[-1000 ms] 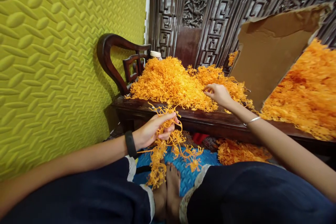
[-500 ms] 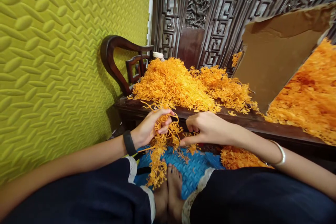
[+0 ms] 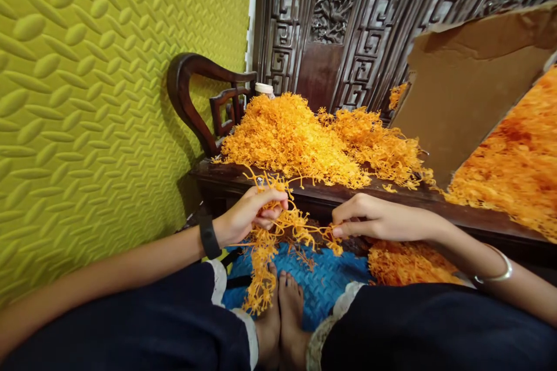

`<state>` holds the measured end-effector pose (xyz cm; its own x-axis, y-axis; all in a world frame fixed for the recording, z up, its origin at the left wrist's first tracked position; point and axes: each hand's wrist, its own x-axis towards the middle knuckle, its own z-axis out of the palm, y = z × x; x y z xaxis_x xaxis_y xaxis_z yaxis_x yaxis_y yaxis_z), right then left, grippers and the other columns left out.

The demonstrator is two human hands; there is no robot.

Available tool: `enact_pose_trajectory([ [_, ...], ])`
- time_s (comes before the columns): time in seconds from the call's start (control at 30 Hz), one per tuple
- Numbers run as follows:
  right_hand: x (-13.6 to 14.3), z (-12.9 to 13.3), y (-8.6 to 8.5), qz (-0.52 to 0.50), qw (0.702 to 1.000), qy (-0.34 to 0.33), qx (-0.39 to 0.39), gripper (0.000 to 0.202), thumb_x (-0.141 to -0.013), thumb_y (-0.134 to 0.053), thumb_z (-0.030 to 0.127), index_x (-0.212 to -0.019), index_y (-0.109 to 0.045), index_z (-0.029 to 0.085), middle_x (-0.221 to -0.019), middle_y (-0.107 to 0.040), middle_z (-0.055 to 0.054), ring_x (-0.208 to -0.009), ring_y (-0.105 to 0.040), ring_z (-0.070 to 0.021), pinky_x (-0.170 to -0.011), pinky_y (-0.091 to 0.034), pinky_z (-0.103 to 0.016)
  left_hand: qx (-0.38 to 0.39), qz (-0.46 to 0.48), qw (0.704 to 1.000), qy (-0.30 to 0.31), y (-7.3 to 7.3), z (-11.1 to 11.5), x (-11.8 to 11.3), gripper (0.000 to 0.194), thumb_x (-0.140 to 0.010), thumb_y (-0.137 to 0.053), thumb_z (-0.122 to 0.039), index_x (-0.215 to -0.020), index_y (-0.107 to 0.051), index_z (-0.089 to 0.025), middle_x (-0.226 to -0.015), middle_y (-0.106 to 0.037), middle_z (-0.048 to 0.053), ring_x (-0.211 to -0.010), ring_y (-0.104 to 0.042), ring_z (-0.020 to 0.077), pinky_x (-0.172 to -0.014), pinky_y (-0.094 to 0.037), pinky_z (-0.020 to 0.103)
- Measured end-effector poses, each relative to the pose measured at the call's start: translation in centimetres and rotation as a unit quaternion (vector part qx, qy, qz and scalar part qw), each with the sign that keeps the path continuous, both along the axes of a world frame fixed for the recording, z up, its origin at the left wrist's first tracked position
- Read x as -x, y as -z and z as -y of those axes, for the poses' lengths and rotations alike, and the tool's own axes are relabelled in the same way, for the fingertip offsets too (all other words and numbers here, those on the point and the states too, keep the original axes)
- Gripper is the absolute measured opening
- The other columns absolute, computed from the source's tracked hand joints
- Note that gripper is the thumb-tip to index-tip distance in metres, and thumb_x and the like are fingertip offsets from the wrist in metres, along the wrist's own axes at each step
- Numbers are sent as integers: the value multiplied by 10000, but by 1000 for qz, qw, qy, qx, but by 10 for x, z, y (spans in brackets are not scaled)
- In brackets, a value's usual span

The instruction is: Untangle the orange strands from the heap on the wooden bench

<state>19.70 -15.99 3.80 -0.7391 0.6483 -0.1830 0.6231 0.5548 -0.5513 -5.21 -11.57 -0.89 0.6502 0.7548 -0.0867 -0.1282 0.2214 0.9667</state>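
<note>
My left hand (image 3: pixel 256 211) is closed around a tangled bunch of orange plastic pieces (image 3: pixel 263 269), which hangs down above my feet. To its right, my right hand (image 3: pixel 363 217) pinches the end of an orange strand (image 3: pixel 319 231) that stretches across from the bunch. Thin orange stems stick up above my left fingers. Behind both hands, a large heap of similar orange pieces (image 3: pixel 291 139) lies on the dark wooden bench (image 3: pixel 313 194).
A brown cardboard sheet (image 3: pixel 461 93) leans on the bench, with another orange pile (image 3: pixel 517 156) at the right. More orange pieces (image 3: pixel 409 264) lie below the bench. A white-lidded jar (image 3: pixel 264 89) stands behind the heap, near the curved armrest (image 3: pixel 180 90).
My right hand has moved right and closed its fingers on a strand, which is now drawn out sideways from the bunch. My left hand stays nearly in place.
</note>
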Motion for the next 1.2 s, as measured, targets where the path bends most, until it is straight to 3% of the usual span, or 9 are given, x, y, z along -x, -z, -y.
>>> enact_pose_trajectory([
  [0.17, -37, -2, -1, 1, 984, 137, -112, 367, -878, -444, 434, -653, -547, 163, -631, -531, -14, -594, -473, -117, -594, -356, -237, 3, 42, 989, -141, 4, -14, 20, 213, -729, -575, -325, -632, -494, -153, -471, -232, -97, -382, -117, 11, -342, -97, 111],
  [0.37, -61, -50, 20, -34, 893, 294, -338, 407, -872, -393, 498, -883, -627, 166, -830, -611, -91, -766, -551, -206, -701, -412, -303, 39, 48, 992, -111, 12, -20, 19, 204, -740, -575, -325, -670, -495, -151, -481, -260, -97, -367, -127, 0, -340, -112, 104],
  [0.5, -68, -94, 37, -4, 857, 326, -399, 414, -875, -385, 411, -1078, -588, 112, -906, -574, -128, -813, -562, -229, -772, -426, -353, 44, 52, 993, -99, 13, -18, 12, 204, -755, -561, -329, -678, -496, -151, -474, -258, -99, -360, -123, -4, -348, -108, 111],
  [0.7, -68, -120, 27, -10, 869, 331, -369, 416, -794, -513, 320, -1139, -536, 88, -1097, -534, -175, -984, -545, -268, -899, -400, -407, 49, 50, 992, -100, 14, -16, 11, 202, -763, -554, -327, -683, -494, -152, -466, -260, -101, -351, -124, -8, -351, -113, 115],
  [0.8, -47, -104, 17, -56, 906, 274, -318, 326, -831, -485, 377, -1003, -595, 122, -1022, -590, -130, -927, -565, -229, -848, -424, -370, 48, 52, 992, -100, 14, -16, 11, 204, -764, -554, -327, -683, -493, -151, -470, -259, -101, -352, -130, -8, -350, -111, 114],
  [0.93, -4, -64, 13, -36, 991, 91, -88, 403, -882, -414, 466, -971, -620, 131, -932, -635, -69, -857, -571, -168, -791, -433, -298, 46, 53, 993, -93, 14, -17, 12, 205, -768, -550, -330, -685, -492, -152, -467, -257, -103, -347, -122, -9, -347, -116, 112],
  [1.03, 21, -39, 17, -22, 999, -18, 38, 427, -874, -446, 468, -1095, -582, 129, -950, -629, -55, -825, -562, -136, -751, -430, -250, 43, 53, 993, -92, 14, -17, 12, 199, -774, -542, -326, -689, -497, -153, -466, -258, -103, -344, -125, -9, -346, -125, 112],
  [1.1, 30, -30, 21, -25, 997, -39, 58, 417, -867, -473, 451, -1108, -570, 125, -944, -623, -52, -801, -554, -124, -723, -423, -232, 40, 50, 994, -92, 15, -17, 12, 196, -780, -536, -323, -694, -503, -151, -469, -261, -100, -347, -131, -8, -347, -125, 112],
  [1.2, 31, -26, 25, -28, 997, -41, 52, 322, -870, -489, 400, -934, -608, 108, -799, -606, -34, -690, -527, -101, -659, -410, -218, 32, 43, 994, -95, 15, -16, 12, 198, -779, -540, -317, -688, -509, -143, -476, -263, -97, -357, -136, -9, -352, -116, 109],
])
